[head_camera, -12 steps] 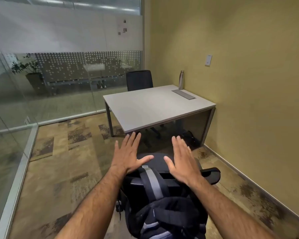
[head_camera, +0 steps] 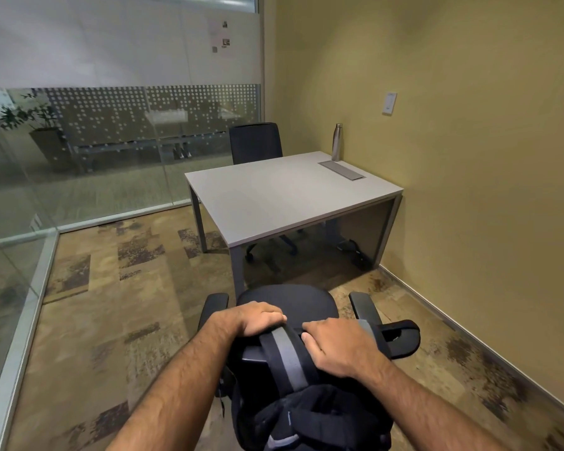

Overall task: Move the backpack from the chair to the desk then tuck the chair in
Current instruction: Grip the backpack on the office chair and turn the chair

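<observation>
The black backpack (head_camera: 293,402) hangs on the back of the chair (head_camera: 287,304), with its grey strap (head_camera: 287,356) draped over the top. The left hand (head_camera: 258,319) and right hand (head_camera: 336,345) are both curled down on that top edge, on either side of the strap. I think lifting straight up frees it best. The worktop (head_camera: 274,196) waits nearby, apart from the chair.
</observation>
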### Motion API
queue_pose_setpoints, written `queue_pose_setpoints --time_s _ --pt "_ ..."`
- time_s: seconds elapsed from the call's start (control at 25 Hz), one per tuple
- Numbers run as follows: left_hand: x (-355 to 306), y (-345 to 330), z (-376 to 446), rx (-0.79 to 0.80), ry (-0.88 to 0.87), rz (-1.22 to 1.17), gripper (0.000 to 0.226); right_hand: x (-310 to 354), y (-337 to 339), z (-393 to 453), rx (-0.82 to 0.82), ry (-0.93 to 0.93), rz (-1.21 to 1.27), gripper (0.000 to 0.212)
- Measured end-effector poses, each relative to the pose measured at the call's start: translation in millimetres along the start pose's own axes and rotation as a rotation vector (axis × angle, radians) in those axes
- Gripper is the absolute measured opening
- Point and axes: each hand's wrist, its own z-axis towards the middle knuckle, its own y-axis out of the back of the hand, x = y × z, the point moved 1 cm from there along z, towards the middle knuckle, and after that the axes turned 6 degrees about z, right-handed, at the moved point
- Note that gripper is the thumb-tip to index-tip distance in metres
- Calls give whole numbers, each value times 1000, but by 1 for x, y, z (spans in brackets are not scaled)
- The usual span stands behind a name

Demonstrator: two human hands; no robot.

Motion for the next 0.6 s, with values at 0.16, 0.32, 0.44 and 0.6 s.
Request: queue_pose_setpoints --time_s 0.16,0.32,0.44,0.6 --pt "4 4 7 -28 -43 34 37 -4 -9 2 -28 0 -13 36" --pt "21 14 1 -170 -78 146 68 -6 -14 2 -53 1 -26 43" --pt "28 19 -6 -253 -106 304 85 -4 -13 1 -84 2 -25 47" --pt "35 25 -19 -317 -158 258 79 -5 -15 0 -104 -1 -16 48"
